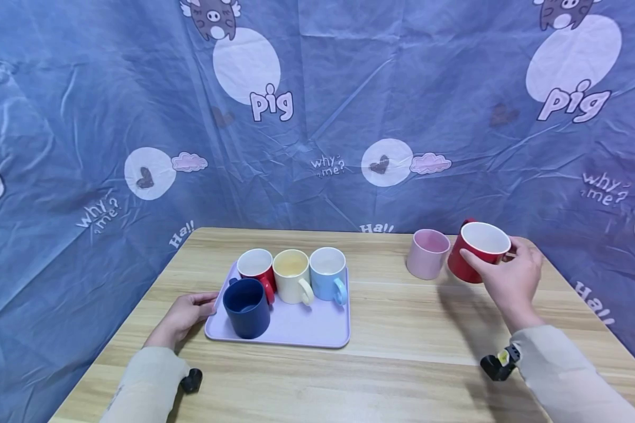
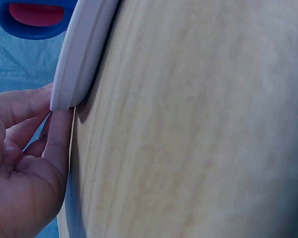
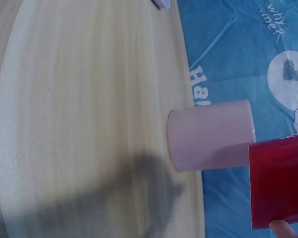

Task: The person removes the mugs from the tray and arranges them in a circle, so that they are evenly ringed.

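Head view: a red mug (image 1: 481, 239) is in the person's right hand (image 1: 510, 285), above the far right part of the table (image 1: 402, 364), its white inside showing and a shadow on the wood below. Right hand: thumb on the near side, fingers round the right side, gripping the mug; the handle points to the far left. Pink mug (image 1: 425, 259) stands upright on the table just left of it; contact between the two cannot be told.

Well to the left lies a lilac tray (image 1: 312, 324). Left hand (image 1: 182, 316): thumb and fingers pinching the tray's left rim, seen also from the left wrist. Far row on the tray, left to right: second red mug (image 1: 256, 265), cream mug (image 1: 290, 277), light blue mug (image 1: 327, 279), all upright, handles toward the near right. Navy mug (image 1: 247, 316) stands upright at the near left, its handle to the far left.

Pale sleeves (image 1: 566, 370) cover both forearms; a black device (image 1: 191, 380) sits at each wrist. Blue printed cloth (image 1: 328, 117) hangs behind the table.
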A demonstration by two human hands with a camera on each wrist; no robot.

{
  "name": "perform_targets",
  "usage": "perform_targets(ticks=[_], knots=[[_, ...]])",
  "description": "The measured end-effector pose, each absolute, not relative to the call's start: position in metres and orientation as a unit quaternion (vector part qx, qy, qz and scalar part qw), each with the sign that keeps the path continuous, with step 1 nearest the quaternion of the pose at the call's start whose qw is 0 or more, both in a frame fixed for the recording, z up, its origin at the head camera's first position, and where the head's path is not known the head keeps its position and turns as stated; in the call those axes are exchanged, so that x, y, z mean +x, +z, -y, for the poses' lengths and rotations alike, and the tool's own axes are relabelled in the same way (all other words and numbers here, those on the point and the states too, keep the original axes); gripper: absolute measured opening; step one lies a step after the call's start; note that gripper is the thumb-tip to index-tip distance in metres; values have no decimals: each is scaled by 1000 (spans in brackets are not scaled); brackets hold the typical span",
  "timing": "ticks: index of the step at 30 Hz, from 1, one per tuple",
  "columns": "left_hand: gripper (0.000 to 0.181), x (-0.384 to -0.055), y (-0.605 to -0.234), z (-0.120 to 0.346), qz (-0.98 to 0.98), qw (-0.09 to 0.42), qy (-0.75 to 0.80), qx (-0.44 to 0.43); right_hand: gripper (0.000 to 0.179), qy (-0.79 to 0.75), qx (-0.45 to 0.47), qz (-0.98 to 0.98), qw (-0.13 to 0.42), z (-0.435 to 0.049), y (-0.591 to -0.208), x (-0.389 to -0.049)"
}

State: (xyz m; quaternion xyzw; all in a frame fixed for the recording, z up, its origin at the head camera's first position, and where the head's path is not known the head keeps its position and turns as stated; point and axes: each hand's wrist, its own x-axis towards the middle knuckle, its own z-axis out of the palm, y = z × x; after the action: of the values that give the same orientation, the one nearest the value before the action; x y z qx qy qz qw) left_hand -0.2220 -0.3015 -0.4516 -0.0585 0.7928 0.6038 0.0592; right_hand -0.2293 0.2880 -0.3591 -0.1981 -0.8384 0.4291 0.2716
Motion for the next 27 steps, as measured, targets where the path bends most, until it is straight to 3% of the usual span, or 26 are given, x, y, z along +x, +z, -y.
perform_targets(ticks=[9,27], knots=[[43,-222,-453,300,-793,57,603,-64,90,429,-204,847,239,-295,-383,-233],[43,-222,-452,300,-793,57,603,-71,88,437,-195,848,229,-301,-416,-243]])
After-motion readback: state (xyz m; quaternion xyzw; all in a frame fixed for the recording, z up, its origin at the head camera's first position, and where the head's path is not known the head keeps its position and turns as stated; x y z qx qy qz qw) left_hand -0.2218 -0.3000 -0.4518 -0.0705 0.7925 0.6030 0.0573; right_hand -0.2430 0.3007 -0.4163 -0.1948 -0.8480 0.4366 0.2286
